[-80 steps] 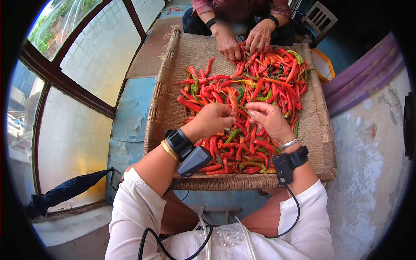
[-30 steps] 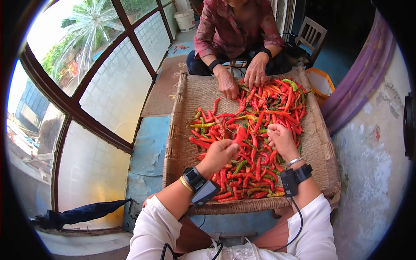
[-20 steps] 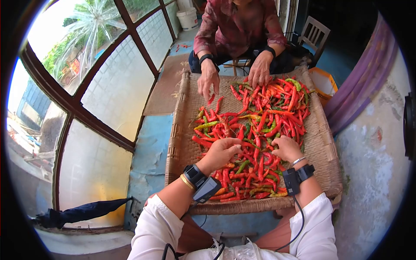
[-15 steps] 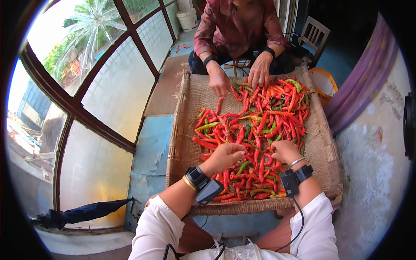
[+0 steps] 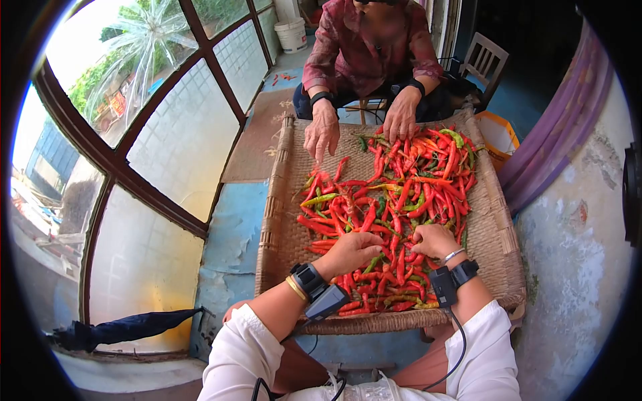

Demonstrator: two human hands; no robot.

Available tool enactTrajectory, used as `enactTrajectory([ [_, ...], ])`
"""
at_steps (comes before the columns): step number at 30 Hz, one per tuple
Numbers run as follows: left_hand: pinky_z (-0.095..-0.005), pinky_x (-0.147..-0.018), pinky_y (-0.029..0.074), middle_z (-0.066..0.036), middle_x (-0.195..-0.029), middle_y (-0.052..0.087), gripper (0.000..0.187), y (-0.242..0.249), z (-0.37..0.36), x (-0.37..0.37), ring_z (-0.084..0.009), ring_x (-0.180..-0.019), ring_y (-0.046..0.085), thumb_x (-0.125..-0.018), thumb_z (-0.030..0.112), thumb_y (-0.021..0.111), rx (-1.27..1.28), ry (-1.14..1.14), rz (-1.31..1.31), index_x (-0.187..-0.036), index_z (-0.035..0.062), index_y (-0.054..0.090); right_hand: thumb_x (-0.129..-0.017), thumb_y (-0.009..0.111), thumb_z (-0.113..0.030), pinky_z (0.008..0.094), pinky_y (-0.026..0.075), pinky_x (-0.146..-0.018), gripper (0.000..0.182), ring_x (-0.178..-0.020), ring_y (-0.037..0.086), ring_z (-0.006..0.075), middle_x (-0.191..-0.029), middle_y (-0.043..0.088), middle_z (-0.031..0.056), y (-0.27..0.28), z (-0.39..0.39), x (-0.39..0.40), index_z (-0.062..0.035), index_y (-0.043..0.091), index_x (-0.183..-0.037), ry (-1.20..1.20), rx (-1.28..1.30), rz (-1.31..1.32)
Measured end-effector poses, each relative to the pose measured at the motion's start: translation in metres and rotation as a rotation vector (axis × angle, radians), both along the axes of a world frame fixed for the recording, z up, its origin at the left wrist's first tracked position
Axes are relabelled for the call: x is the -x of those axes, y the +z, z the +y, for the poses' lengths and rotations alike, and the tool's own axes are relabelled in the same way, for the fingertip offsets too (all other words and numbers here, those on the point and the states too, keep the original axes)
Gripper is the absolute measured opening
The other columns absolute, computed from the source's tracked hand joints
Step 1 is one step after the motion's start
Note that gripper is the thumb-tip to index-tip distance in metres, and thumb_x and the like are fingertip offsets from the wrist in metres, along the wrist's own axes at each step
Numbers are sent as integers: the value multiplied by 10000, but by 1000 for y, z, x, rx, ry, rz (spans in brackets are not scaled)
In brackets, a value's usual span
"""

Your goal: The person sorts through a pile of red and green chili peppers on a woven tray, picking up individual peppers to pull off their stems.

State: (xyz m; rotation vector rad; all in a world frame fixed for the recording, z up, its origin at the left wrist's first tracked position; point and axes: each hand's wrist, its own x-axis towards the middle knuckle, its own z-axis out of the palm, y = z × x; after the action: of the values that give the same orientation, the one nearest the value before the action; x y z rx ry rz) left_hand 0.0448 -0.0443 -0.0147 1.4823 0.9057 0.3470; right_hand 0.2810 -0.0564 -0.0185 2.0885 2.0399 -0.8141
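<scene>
A loose heap of chili peppers (image 5: 401,267), mostly red with a few green, covers much of a woven bamboo tray (image 5: 277,220). Low over the heap, my left hand (image 5: 352,252) has its fingers curled and pressed together; whatever they hold, if anything, is hidden. My right hand (image 5: 436,242) is bent down into the peppers, its thumb and fingertips closed at a red chili pepper. A small gap filled with peppers separates the two hands.
Across the tray sits another person (image 5: 374,53), left hand on the heap's far edge, right hand above the tray. Framed windows (image 5: 177,140) line the left; a dark folded umbrella (image 5: 144,325) lies below. A purple curtain (image 5: 555,134), chair (image 5: 483,60) and white bucket (image 5: 291,35) stand around.
Both my hands have shifted slightly down and left, toward me. The other person's right hand has moved left and turned, its fingers now hanging over the tray's left part.
</scene>
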Motion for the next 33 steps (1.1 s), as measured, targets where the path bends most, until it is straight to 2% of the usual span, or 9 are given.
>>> enactTrajectory([
  [10, -205, -596, 461, -9, -812, 584, 281, -7, 0, -2, -57, -665, 530, -877, 155, 517, 16, 23, -25, -1102, -15, 514, -616, 739, -345, 387, 435, -725, 378, -842, 584, 267, -831, 615, 79, -1, -5, 10, -116, 560, -858, 50, -15, -91],
  [15, -207, -618, 458, -10, -833, 591, 281, -9, 0, -2, -56, -693, 522, -877, 153, 517, -21, -24, -2, -1105, -11, 517, -673, 631, -163, 403, 453, -687, 178, -809, 585, 301, -785, 615, 107, -3, -6, 8, -104, 577, -832, 158, -58, -95],
  [19, -248, -680, 469, -44, -866, 608, 303, -15, -1, 1, -103, -760, 555, -857, 164, 545, -134, -63, 72, -1106, -6, 519, -666, 565, -99, 398, 456, -696, 171, -826, 581, 304, -798, 611, 117, -10, -8, 5, -98, 581, -836, 158, -98, -52],
  [22, -286, -741, 465, -86, -933, 615, 328, -19, -2, 1, -158, -836, 576, -832, 172, 573, -281, -116, 145, -1104, -5, 521, -659, 571, -104, 379, 465, -669, 140, -769, 594, 299, -777, 618, 119, -6, -7, 8, -80, 597, -794, 150, -233, 59],
  [24, -300, -766, 461, -120, -978, 611, 332, -15, -4, -1, -192, -873, 585, -819, 166, 581, -334, -170, 221, -1095, -9, 524, -661, 576, -117, 361, 474, -631, 114, -689, 603, 292, -745, 622, 130, 0, -3, 13, -68, 618, -755, 43, -281, 329],
  [25, -281, -747, 464, -94, -940, 616, 329, -6, -7, -2, -158, -857, 577, -830, 169, 576, -249, -112, 165, -1100, -10, 520, -682, 591, -145, 312, 475, -585, 115, -597, 608, 227, -683, 625, 110, -2, -3, 14, -48, 624, -736, 30, -360, 455],
  [27, -251, -717, 462, -58, -910, 607, 326, -23, -4, -4, -105, -833, 556, -841, 164, 570, -211, -57, 1, -1109, -12, 514, -716, 598, -127, 263, 464, -594, 115, -618, 597, 140, -684, 624, 69, 0, -4, 22, -27, 615, -770, -68, -254, 741],
  [30, -236, -682, 464, -47, -893, 593, 326, -2, -9, -7, -90, -793, 541, -834, 180, 590, -10, 24, -124, -1081, -20, 513, -729, 603, -75, 240, 454, -611, 98, -659, 564, 86, -710, 611, 33, 11, -9, 42, -14, 603, -806, -108, -268, 997],
  [33, -241, -674, 471, -63, -878, 592, 302, -1, -6, -8, -104, -777, 546, -830, 174, 596, 107, 107, -207, -1044, -21, 511, -722, 609, -35, 244, 454, -628, 117, -688, 552, 84, -736, 598, 26, 18, -12, 52, -14, 594, -836, -66, -325, 963],
])
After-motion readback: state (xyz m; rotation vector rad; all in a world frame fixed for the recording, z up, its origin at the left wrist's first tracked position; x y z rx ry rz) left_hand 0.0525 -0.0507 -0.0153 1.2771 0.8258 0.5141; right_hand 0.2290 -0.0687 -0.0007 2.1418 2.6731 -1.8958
